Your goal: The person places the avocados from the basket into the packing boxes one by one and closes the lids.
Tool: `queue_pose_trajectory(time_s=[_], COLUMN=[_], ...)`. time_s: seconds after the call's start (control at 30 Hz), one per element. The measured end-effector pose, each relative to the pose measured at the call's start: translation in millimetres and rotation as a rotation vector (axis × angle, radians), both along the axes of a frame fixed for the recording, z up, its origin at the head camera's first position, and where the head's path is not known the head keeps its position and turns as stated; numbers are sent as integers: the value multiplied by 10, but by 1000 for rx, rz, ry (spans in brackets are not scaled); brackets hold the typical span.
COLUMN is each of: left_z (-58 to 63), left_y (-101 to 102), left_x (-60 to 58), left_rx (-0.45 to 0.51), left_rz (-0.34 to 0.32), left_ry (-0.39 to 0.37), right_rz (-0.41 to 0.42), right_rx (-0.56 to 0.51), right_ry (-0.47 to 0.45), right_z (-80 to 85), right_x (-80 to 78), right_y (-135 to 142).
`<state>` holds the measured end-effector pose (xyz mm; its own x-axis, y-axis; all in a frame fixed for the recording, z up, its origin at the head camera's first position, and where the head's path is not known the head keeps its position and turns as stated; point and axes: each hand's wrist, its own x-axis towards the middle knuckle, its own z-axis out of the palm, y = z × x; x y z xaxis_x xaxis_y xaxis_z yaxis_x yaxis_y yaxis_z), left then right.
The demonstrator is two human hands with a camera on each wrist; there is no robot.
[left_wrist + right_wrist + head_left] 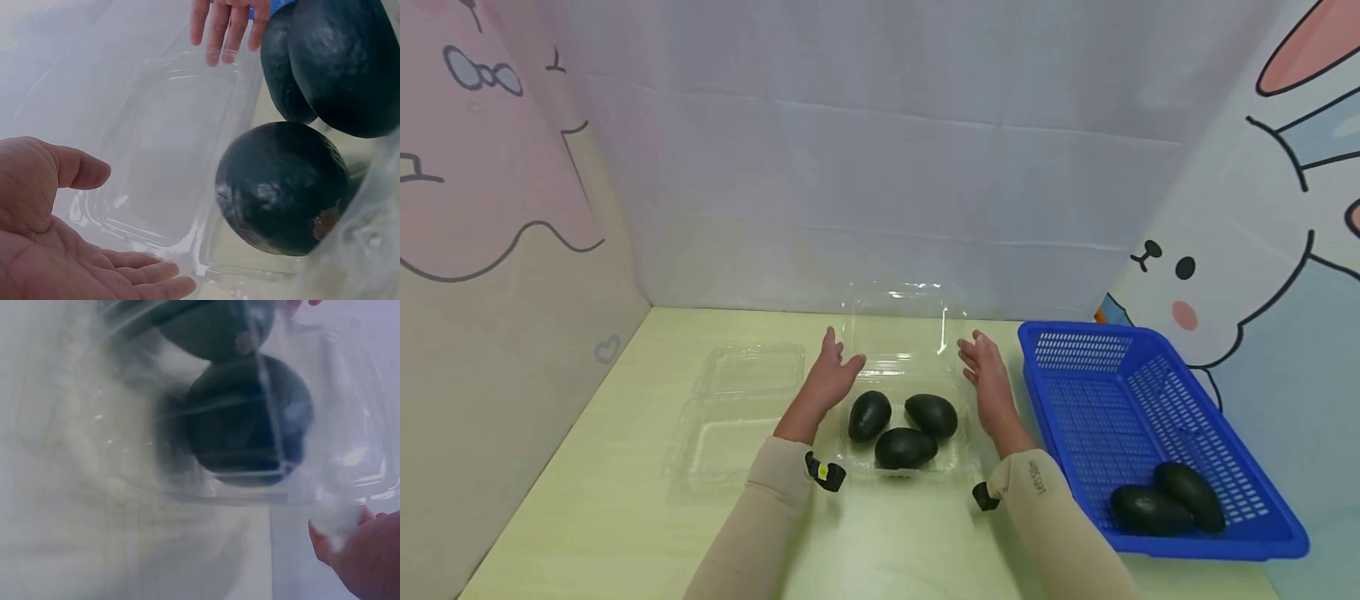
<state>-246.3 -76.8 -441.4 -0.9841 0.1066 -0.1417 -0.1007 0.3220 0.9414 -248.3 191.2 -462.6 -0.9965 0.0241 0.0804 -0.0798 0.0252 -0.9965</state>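
Three dark green avocados [906, 448] lie in the base of a clear plastic clamshell box [955, 463] in the middle of the table. Its hinged lid [895, 329] stands raised at the back. My left hand [831, 379] is beside the box on the left, fingers extended and thumb apart, holding nothing. On the opposite side, my right hand [991, 387] has its fingers stretched forward, also without a thing in it. In the left wrist view, one avocado [284, 187] shows a brown stem scar. Clear plastic blurs part of the right wrist view. Whether either hand touches the lid, I cannot tell.
A blue plastic basket [1037, 400] stands at the right, holding two avocados [1150, 510] near its front. Left of my hands lies another open clear clamshell box [730, 398]. A white curtain [880, 183] rises behind the table [625, 467].
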Motion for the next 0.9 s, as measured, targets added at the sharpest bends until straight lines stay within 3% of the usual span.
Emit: queue_pose_trajectory(time_s=[0.23, 0.57, 0.9], left_z=[114, 253, 252], left_y=[-84, -171, -244], left_x=[48, 218, 443], left_rx=[51, 56, -2], left_rz=[-42, -118, -172], left_ry=[33, 76, 120], right_rz=[-3, 11, 75], right_rx=[-3, 52, 170], right_ry=[42, -5, -11], right_z=[111, 292, 405], right_x=[82, 289, 573], right_y=[0, 13, 26])
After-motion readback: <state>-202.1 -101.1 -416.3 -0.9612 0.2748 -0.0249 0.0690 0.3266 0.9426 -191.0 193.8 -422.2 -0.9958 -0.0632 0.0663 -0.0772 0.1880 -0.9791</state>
